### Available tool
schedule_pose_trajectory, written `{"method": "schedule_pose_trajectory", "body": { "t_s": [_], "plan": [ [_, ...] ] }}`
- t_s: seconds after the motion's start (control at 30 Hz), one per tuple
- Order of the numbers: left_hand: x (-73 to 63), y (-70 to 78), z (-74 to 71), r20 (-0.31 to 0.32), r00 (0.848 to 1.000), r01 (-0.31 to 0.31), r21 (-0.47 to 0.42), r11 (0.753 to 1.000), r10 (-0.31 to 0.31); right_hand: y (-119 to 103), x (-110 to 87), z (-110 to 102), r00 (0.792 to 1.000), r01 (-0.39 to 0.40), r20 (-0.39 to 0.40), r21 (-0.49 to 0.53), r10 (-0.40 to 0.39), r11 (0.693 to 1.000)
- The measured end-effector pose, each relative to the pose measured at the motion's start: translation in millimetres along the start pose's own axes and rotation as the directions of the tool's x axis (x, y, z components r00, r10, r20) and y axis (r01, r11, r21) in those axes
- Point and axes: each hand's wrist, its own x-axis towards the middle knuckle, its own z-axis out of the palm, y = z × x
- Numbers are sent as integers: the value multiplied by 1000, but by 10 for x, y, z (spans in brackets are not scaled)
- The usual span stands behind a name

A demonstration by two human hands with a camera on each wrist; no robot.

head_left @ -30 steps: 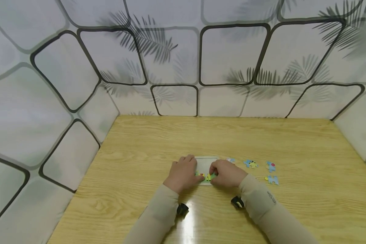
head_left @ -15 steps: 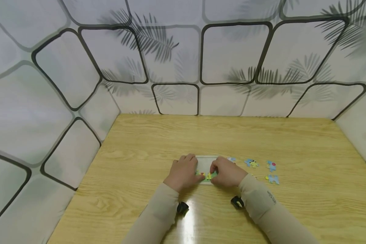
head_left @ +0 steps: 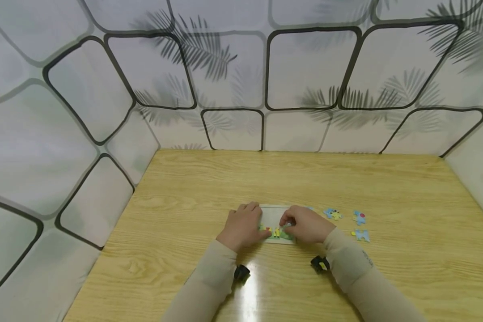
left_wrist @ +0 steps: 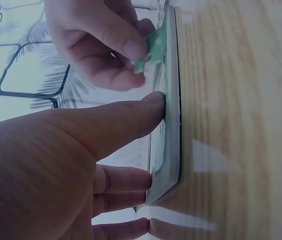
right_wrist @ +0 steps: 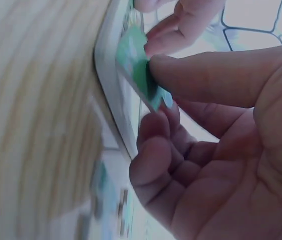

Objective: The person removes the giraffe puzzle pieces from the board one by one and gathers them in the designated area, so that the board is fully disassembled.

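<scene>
A white puzzle tray (head_left: 271, 216) lies flat on the wooden table, with green and yellow puzzle pieces (head_left: 276, 232) along its near side. My left hand (head_left: 243, 227) rests over the tray's left edge. Its thumb presses on the pieces in the tray, and its other fingers lie fairly straight at the rim. Over the tray's right part, my right hand (head_left: 309, 224) pinches a green jigsaw piece (right_wrist: 135, 60) between thumb and fingers. That piece is tilted at the tray's near right corner in the right wrist view; whether it touches the tray I cannot tell.
Right of the tray lie several loose jigsaw pieces: a blue and yellow one (head_left: 332, 214), a blue one with a red dot (head_left: 360, 218) and a blue one (head_left: 362, 235). Another peeks out behind the right hand. A patterned curtain (head_left: 233, 89) hangs behind the table (head_left: 209, 179).
My right hand has shifted slightly right and up from the tray's near side, bringing the green jigsaw piece with it. More of the tray's right corner shows. The left hand holds still.
</scene>
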Motion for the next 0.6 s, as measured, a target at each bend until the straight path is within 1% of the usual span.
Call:
{"method": "schedule_pose_trajectory", "body": {
  "t_s": [0.1,0.27,0.43,0.53,0.6],
  "plan": [
    [-1,15,-16,2,1000,-1,-5,1000,1,76,-65,-40,1000,30,-7,28,-30,999],
    [-11,18,-22,0,1000,1,-5,1000,-1,196,-164,-101,999,51,-8,70,-51,996],
    [-19,14,-5,3,1000,-8,-20,1000,8,303,-366,-233,1000,7,-16,149,-4,989],
    [-20,3,3,2,1000,-20,-28,999,20,379,-528,-372,999,-19,-28,157,23,987],
    [-18,-9,0,0,1000,-20,-31,999,20,435,-632,-474,999,-31,-23,166,35,986]
  ]
}}
